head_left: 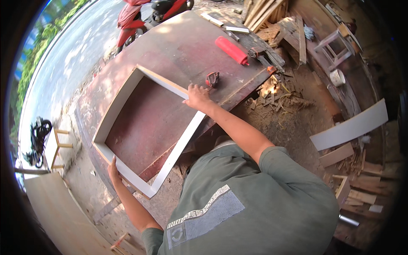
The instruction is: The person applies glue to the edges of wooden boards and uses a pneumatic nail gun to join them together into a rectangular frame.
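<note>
A four-sided wooden frame (173,154) with white inner faces and bare wood edges rests on the reddish-brown worktable (170,38). Its near corner juts out past the table's front edge. My left hand (114,171) grips the board on the near left side, thumb uppermost. At the right corner, my right hand (198,97) is closed over the frame's edge, hiding that joint. Just beyond the right hand lies a small red and black tool (212,79), perhaps a tape measure. Farther right, a red squeeze bottle (230,49) lies on its side.
Wood strips (259,15) are stacked at the back right. Offcuts and shavings (276,104) litter the ground right of the table. A white curved panel (350,125) leans at far right. A large board (59,212) is at lower left. A red scooter (131,21) stands behind the table.
</note>
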Motion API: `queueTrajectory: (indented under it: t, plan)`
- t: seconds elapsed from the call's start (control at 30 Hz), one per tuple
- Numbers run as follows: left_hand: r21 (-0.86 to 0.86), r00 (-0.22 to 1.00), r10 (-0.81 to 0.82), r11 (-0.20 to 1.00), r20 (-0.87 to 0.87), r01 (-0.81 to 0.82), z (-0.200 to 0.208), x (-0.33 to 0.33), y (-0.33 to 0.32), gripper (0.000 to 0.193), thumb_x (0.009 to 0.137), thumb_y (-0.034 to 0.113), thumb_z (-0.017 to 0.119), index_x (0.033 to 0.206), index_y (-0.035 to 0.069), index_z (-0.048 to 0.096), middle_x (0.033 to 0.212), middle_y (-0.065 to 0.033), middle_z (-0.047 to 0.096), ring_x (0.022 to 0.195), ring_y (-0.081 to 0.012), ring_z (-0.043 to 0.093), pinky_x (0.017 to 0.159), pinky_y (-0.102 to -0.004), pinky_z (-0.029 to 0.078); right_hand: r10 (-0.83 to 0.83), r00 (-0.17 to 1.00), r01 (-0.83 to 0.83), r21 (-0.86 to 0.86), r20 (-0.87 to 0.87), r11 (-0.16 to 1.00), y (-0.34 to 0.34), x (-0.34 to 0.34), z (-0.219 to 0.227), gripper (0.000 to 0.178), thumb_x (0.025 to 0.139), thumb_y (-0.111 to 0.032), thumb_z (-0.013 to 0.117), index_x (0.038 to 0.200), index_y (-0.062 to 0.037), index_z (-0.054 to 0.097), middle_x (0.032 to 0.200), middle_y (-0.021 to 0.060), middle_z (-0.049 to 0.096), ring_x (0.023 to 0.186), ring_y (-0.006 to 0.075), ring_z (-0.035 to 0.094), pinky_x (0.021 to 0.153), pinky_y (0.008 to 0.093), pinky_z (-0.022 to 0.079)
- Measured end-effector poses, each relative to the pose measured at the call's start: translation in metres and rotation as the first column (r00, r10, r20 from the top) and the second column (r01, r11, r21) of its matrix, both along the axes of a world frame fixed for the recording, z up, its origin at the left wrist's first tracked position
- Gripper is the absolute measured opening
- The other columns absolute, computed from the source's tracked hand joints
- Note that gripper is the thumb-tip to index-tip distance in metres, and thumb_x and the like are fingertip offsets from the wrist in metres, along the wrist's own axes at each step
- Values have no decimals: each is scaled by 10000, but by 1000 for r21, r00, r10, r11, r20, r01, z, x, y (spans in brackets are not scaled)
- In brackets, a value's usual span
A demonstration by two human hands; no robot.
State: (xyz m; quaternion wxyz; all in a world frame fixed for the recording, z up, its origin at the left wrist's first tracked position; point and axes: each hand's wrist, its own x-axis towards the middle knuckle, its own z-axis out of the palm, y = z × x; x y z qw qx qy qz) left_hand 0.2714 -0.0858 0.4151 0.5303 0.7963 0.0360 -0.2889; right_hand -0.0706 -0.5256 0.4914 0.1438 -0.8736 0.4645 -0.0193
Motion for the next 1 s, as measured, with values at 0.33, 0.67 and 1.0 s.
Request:
queueTrajectory:
  t: [0.33, 0.67, 1.0]
  plan:
    - [-134, 956, 12, 991, 293, 29, 17, 12, 6, 416, 850, 83, 703, 1230, -62, 615, 1091, -176, 679, 910, -314, 682, 795, -450, 575, -35, 958, 10, 91, 286, 996, -12, -28, -8, 266, 853, -239, 765, 1011, -24, 769, 977, 182, 762, 929, 354, 753, 816, 447, 592]
    - [-490, 696, 427, 863, 577, -123, 145, -67, -27, 463, 928, 153, 697, 1325, -70, 617, 1304, -191, 657, 1082, -285, 683, 865, -414, 613, -49, 573, 85, 0, 818, 996, -4, -72, 23, 334, 880, -232, 782, 1164, -62, 735, 968, 175, 745, 891, 374, 714, 819, 450, 558]
    - [-594, 569, 521, 801, 636, -69, 149, -80, -64, 463, 962, 86, 667, 1374, -94, 556, 1373, -174, 618, 1184, -276, 632, 1045, -399, 506, -195, 454, 51, 192, 869, 980, -17, -10, -33, 246, 909, -175, 752, 1084, -5, 721, 896, 192, 721, 815, 324, 712, 736, 415, 536]
